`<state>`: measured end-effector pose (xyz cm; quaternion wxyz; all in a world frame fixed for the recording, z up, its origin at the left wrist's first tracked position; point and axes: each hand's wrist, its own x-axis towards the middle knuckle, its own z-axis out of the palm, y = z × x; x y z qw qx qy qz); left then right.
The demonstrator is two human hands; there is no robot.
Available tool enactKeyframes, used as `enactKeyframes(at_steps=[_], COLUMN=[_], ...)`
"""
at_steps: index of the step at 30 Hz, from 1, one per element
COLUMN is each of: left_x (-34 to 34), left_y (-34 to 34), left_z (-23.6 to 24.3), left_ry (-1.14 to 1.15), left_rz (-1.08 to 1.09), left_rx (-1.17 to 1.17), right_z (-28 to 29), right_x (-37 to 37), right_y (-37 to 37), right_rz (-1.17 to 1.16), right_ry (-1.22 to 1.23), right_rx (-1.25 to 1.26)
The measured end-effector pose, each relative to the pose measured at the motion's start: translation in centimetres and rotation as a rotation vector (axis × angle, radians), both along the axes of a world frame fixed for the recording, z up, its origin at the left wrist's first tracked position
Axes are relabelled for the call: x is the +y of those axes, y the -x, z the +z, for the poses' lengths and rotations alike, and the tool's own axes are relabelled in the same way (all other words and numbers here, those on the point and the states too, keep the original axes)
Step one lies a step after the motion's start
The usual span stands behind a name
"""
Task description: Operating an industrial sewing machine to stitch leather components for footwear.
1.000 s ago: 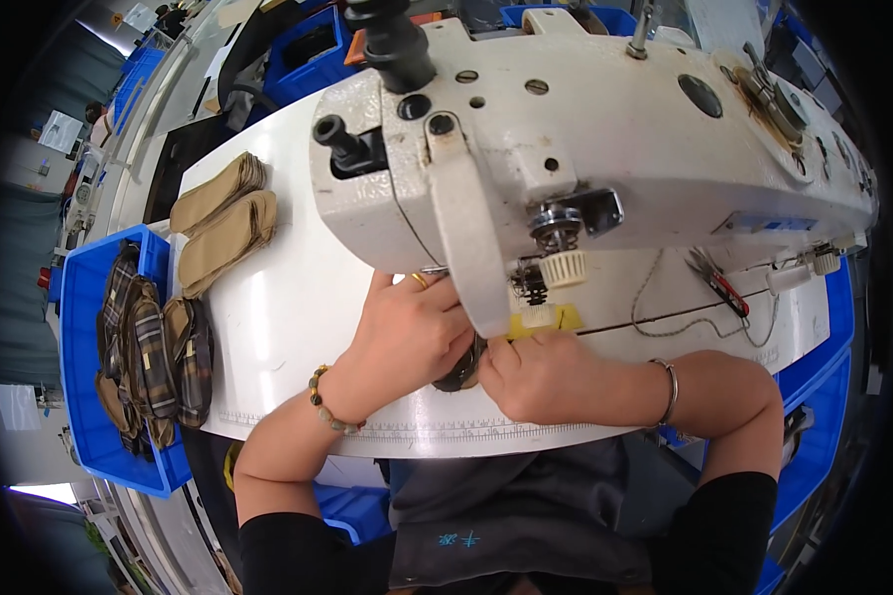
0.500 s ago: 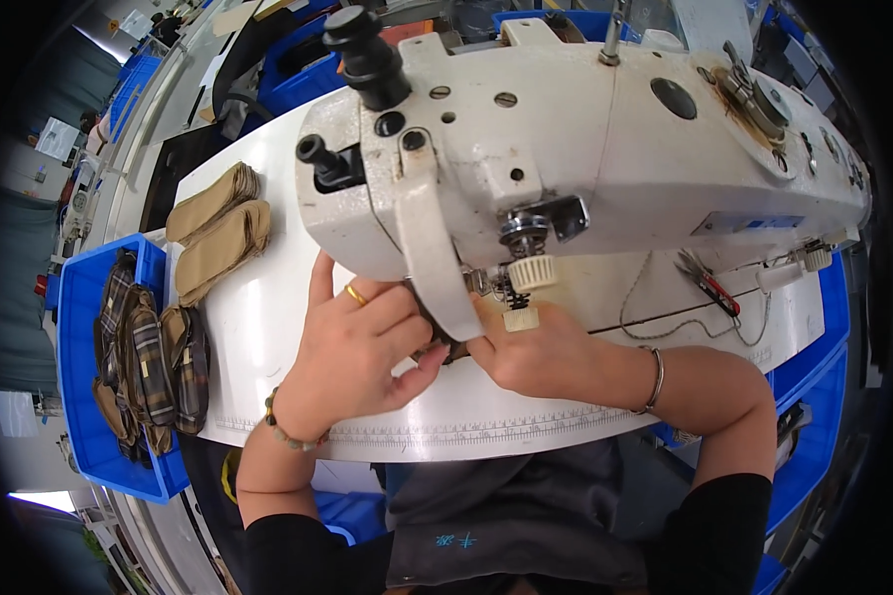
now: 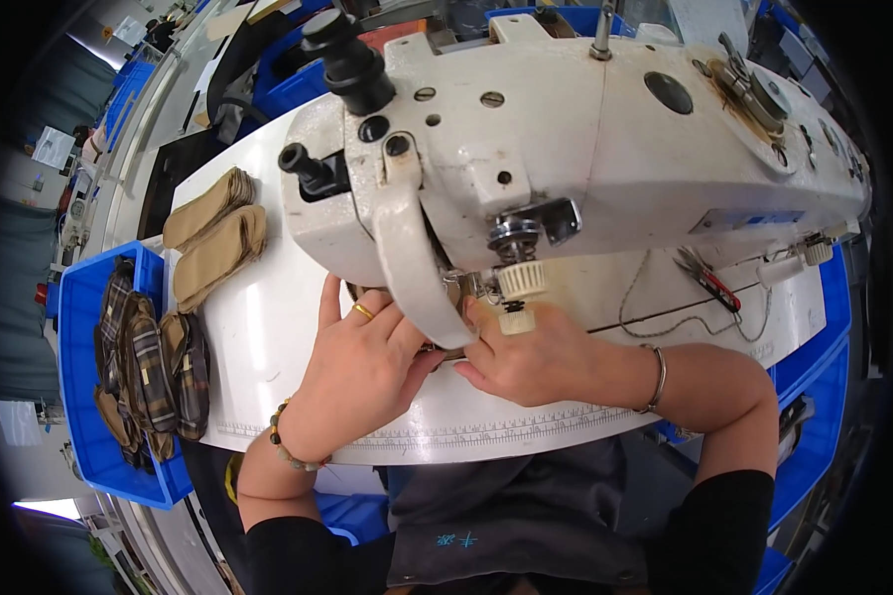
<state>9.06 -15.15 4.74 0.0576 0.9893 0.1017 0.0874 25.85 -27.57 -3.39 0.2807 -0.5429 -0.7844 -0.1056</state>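
Note:
A white sewing machine (image 3: 566, 149) spans the view, its head above both of my hands. My left hand (image 3: 362, 357), with a ring and a beaded bracelet, bends its fingers round the left side of a small brown fabric piece (image 3: 453, 353) under the needle area. On the piece's right side, my right hand (image 3: 536, 357) is closed, thumb and fingers pinching its edge. Most of the fabric is hidden by the machine's curved white lever (image 3: 412, 263) and my fingers.
Two stacks of tan fabric pieces (image 3: 220, 256) lie on the white table (image 3: 278, 382) at the left. Beside it, a blue bin (image 3: 77, 397) holds plaid fabric pieces (image 3: 149, 362). Red-handled thread snips (image 3: 709, 283) and a loose cord (image 3: 655, 329) lie at the right.
My left hand has turned slightly, with its thumb now nearer the fabric. The right thumb has come lower and into view. The whole view has shifted a little.

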Motion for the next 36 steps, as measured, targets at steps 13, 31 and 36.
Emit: enactKeyframes(at_steps=[13, 31, 36], left_x=[1.2, -0.1, -0.1], left_y=[-0.3, -0.2, -0.4], left_z=[-0.9, -1.4, -2.5], left_ry=[0.132, -0.064, -0.032], left_rz=[-0.125, -0.091, -0.137], left_rx=[-0.034, -0.138, -0.156], right_z=[-2.0, -0.7, 0.0], right_x=[1.8, 0.1, -0.5], right_y=[-2.0, -0.6, -0.2], right_rz=[0.033, 0.005, -0.007], right_ry=[0.009, -0.025, -0.009], right_rx=[0.185, 0.077, -0.111])
